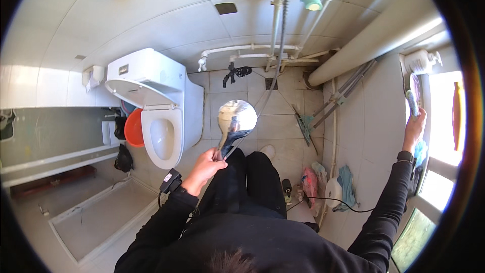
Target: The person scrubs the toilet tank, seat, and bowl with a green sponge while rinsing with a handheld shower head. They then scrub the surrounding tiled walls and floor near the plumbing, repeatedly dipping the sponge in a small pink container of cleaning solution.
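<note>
My left hand (206, 168) grips the handle of a chrome shower head (237, 119), held above the floor in front of my knees. A metal hose (283, 19) runs down from the wall valve towards it. My right hand (416, 125) is stretched out to the windowsill at the right, its fingers closed around the end of a blue-grey brush (411, 100); the exact kind of brush is hard to tell. Beside the brush lies a purplish oval thing (415, 83), with a white pump bottle (420, 61) beyond it.
A white toilet (163, 136) with raised lid stands left, an orange basin (133, 129) beside it. Mops (341, 94) lean in the right corner near a thick pipe (363, 41). Plastic bags (310, 185) lie right of my legs. White water pipes (246, 47) run along the front wall.
</note>
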The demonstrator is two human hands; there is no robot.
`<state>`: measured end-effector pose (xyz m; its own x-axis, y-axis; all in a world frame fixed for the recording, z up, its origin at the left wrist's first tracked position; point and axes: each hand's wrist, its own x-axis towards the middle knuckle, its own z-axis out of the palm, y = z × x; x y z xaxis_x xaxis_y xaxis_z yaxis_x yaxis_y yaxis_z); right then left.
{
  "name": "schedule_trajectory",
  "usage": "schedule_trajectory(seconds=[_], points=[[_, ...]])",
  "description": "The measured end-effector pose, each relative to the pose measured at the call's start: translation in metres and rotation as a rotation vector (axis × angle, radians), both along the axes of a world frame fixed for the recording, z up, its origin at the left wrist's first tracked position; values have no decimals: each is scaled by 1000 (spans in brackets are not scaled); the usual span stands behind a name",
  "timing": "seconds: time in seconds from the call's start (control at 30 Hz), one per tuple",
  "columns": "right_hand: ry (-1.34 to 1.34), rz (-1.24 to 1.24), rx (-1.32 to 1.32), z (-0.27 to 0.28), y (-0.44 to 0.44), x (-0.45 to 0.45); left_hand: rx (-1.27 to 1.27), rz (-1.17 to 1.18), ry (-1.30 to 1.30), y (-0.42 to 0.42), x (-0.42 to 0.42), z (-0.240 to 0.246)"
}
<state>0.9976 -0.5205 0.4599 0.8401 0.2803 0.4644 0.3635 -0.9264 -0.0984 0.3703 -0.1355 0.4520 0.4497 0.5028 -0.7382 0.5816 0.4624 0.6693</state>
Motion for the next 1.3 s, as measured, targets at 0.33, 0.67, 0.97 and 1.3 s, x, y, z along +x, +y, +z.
schedule_trajectory(seconds=[0.33, 0.67, 0.97, 1.3], points=[[231, -103, -231, -3, 37, 64, 79, -139, 1, -22, 4, -17], [216, -143, -132, -9, 19, 68, 166, -332, 80, -22, 11, -40], [230, 75, -77, 1, 67, -113, 131, -106, -50, -2, 3, -110], [911, 417, -25, -285, 187, -330, -66, 158, -69, 46, 10, -246]])
